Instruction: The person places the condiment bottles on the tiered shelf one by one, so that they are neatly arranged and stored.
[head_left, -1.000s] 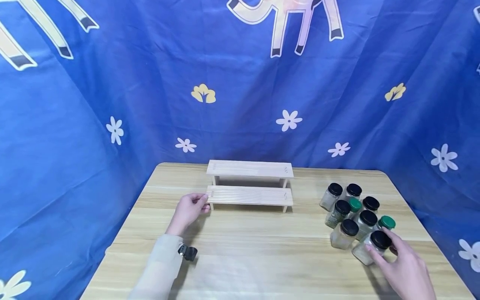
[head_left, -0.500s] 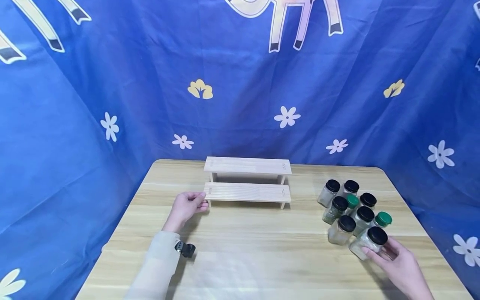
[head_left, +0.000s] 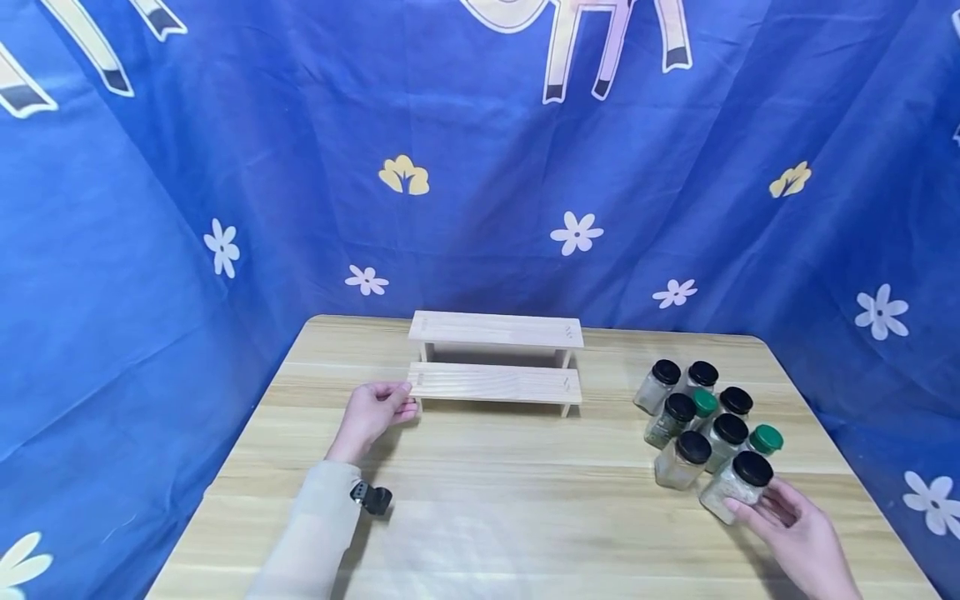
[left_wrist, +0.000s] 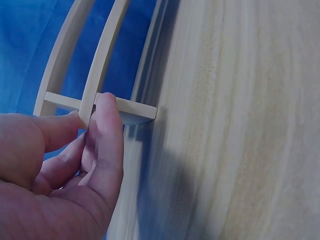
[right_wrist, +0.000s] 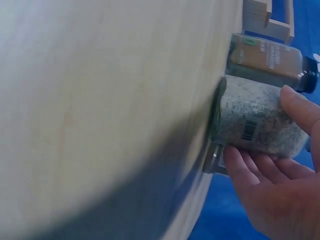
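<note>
A two-step wooden shelf [head_left: 495, 382] stands near the table's back edge. My left hand [head_left: 377, 414] pinches the left end of its lower board; in the left wrist view the thumb and forefinger [left_wrist: 109, 135] lie on either side of that board [left_wrist: 97, 75]. On the right, my right hand [head_left: 802, 533] grips a clear spice jar [head_left: 726, 493] with a black lid, at the near end of a group of jars. The right wrist view shows thumb and fingers around this jar [right_wrist: 255, 112], whose contents look pale and speckled. A brown-filled jar [right_wrist: 265, 60] is beside it.
Several more spice jars stand close together beyond the held one, most with black lids [head_left: 692, 447], some with green lids [head_left: 766, 438]. A blue printed curtain [head_left: 480, 167] hangs behind and beside the wooden table [head_left: 525, 500].
My right hand has closed around the near jar, its fingers shifting from the lid down to the body. The left hand keeps its hold on the shelf. The head view has shifted slightly.
</note>
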